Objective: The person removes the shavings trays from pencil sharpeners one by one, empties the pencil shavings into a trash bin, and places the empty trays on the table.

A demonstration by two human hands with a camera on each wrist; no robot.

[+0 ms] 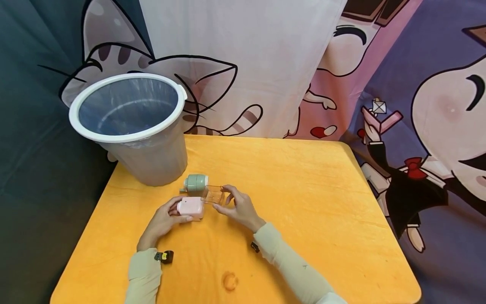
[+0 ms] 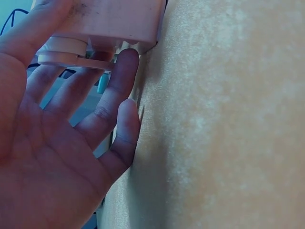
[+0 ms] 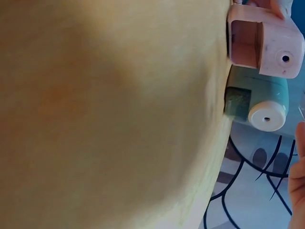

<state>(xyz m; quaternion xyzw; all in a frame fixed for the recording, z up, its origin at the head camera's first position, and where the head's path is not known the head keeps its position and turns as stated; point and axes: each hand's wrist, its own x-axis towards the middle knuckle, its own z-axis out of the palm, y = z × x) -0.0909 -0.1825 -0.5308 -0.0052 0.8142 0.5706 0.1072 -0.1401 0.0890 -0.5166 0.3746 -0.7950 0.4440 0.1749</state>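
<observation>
A pink crank pencil sharpener (image 1: 191,207) stands on the yellow table, its front hole and empty drawer slot showing in the right wrist view. My left hand (image 1: 163,219) grips its rear end between thumb and fingers; the left wrist view shows the pink crank (image 2: 78,55) beside those fingers. Just right of the sharpener, my right hand (image 1: 241,207) pinches a clear shavings drawer (image 1: 213,195) between thumb and fingers. Behind the pink one sits a green pencil sharpener (image 1: 196,183), also seen in the right wrist view with a round white front (image 3: 267,116). Neither hand touches it.
A tall bin (image 1: 159,158) with a white rim and a clear liner stands at the table's back left. The yellow tabletop (image 1: 303,202) extends right and toward me, with a ring-shaped mark (image 1: 229,280) near the front. Printed cartoon curtains (image 1: 243,38) hang behind.
</observation>
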